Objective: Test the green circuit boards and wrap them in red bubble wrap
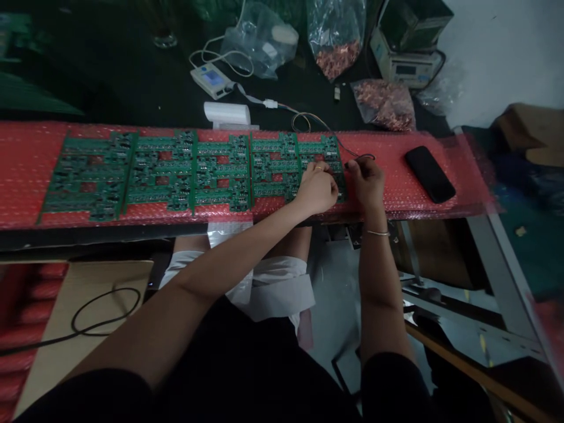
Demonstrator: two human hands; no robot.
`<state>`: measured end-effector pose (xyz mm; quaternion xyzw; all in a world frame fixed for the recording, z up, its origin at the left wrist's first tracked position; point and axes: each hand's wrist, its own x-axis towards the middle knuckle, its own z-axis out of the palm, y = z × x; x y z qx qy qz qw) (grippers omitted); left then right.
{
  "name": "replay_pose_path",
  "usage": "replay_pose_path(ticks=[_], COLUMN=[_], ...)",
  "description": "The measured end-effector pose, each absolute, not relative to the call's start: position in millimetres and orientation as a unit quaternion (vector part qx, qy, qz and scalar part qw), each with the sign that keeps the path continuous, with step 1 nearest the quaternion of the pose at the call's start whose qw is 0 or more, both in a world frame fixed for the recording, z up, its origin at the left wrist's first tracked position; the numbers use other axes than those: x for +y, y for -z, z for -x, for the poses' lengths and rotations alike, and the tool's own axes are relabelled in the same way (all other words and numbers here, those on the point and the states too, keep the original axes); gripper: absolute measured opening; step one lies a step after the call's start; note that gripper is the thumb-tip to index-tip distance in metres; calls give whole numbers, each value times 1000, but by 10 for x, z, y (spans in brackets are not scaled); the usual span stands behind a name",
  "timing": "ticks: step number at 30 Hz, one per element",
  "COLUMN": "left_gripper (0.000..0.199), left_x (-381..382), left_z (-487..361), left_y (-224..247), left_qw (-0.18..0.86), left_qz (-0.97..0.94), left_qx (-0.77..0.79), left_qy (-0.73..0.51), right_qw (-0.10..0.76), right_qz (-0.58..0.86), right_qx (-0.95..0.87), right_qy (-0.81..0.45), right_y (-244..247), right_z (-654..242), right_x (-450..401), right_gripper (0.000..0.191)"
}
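A row of several green circuit board panels [222, 170] lies on red bubble wrap [26, 176]. Over the rightmost panel [319, 147] is my left hand [317, 189], its fingers curled and closed; whatever they may hold is hidden. Just right of that panel, my right hand [369, 179] pinches the dark end of a thin wire cable [324, 124]. The cable runs back through a white connector [270, 104] to a small white device with a lit blue screen [212, 80].
A black phone [430, 174] lies right of my right hand. Behind the boards are a white roll [227, 112], a clear bag [262, 41], two bags of copper-coloured parts [337, 59] and a boxy instrument [405, 67]. Cardboard [101, 282] with a black cable lies lower left.
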<state>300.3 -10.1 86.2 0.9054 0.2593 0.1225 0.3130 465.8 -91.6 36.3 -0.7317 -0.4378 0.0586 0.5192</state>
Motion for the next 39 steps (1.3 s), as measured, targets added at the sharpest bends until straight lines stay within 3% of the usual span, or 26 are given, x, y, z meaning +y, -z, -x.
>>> replay_pose_path(ticks=[9, 17, 19, 23, 31, 39], left_gripper=[12, 23, 24, 46, 22, 13], left_x=[-149, -312, -342, -295, 130, 195], left_z=[-2944, -2697, -2634, -2208, -971, -465], left_y=[-775, -695, -729, -816, -836, -788], left_qw=[256, 103, 106, 154, 218, 213], left_qz=[-925, -978, -978, -967, -905, -872], left_qx=[236, 109, 117, 110, 242, 305], left_qy=[-154, -144, -139, -173, -275, -317], right_qw=[525, 547, 536, 487, 408, 378], right_qz=[732, 714, 705, 675, 676, 687], right_qx=[-433, -431, -455, -544, -608, -607], right_qy=[-44, -73, -92, -108, -81, -127], right_y=[-366, -526, -593, -689, -701, -801], right_z=[-4635, -4595, -4530, -4355, -4245, -4186], right_x=[-912, -915, -906, -870, -767, -737], right_gripper=[45, 42, 38, 30, 30, 33])
